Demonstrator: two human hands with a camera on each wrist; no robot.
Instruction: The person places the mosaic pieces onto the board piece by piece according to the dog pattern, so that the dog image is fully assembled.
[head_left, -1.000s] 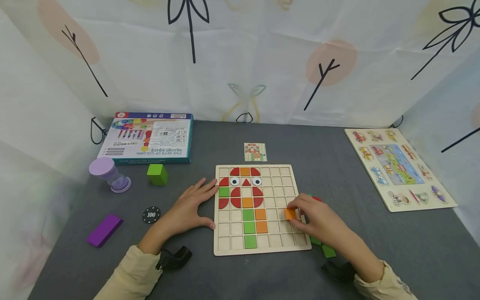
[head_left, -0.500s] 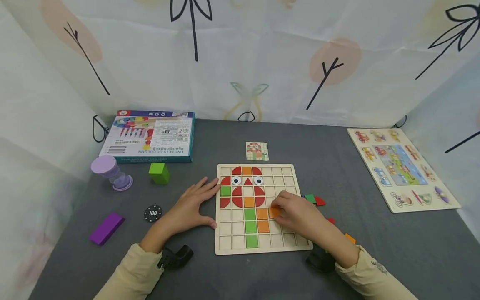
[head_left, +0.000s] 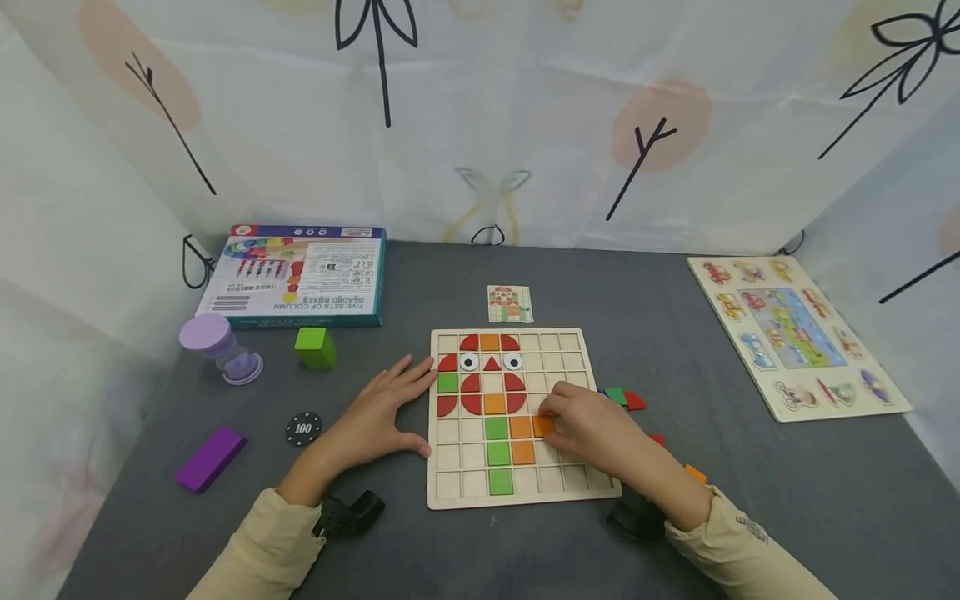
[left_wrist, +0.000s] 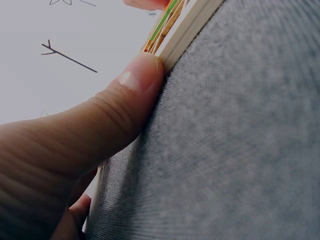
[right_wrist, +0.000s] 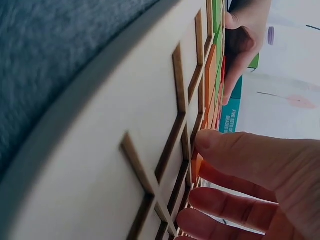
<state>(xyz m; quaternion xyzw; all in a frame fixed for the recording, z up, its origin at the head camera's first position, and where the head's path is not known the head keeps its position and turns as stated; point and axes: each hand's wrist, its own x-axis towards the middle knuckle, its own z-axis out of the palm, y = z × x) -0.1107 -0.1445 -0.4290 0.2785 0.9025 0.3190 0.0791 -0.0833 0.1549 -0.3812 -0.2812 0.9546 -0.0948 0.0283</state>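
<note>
A wooden grid board (head_left: 555, 482) lies on the grey table, its cells partly filled with red, green and orange tiles and two eye pieces. My left hand (head_left: 381, 415) rests at the board's left edge, fingers spread; in the left wrist view its thumb (left_wrist: 125, 95) touches the rim. With thumb and fingers my right hand (head_left: 592, 423) pinches an orange square tile (head_left: 543, 426) at a cell beside another orange tile (head_left: 521, 427). The right wrist view shows the pinched orange tile (right_wrist: 196, 167) low at the grid, partly hidden behind the thumb (right_wrist: 225, 150).
A small pattern card (head_left: 510, 304) lies behind the board. Loose tiles (head_left: 634, 401) lie to its right, some hidden by my right arm. Around stand a box (head_left: 300, 275), an hourglass (head_left: 221, 348), a green cube (head_left: 315, 348), a purple block (head_left: 212, 459), a black chip (head_left: 303, 429) and a picture board (head_left: 795, 333).
My right hand has moved left across the board with the orange tile, to the cell right of the upper orange tile. The left hand has stayed at the board's edge.
</note>
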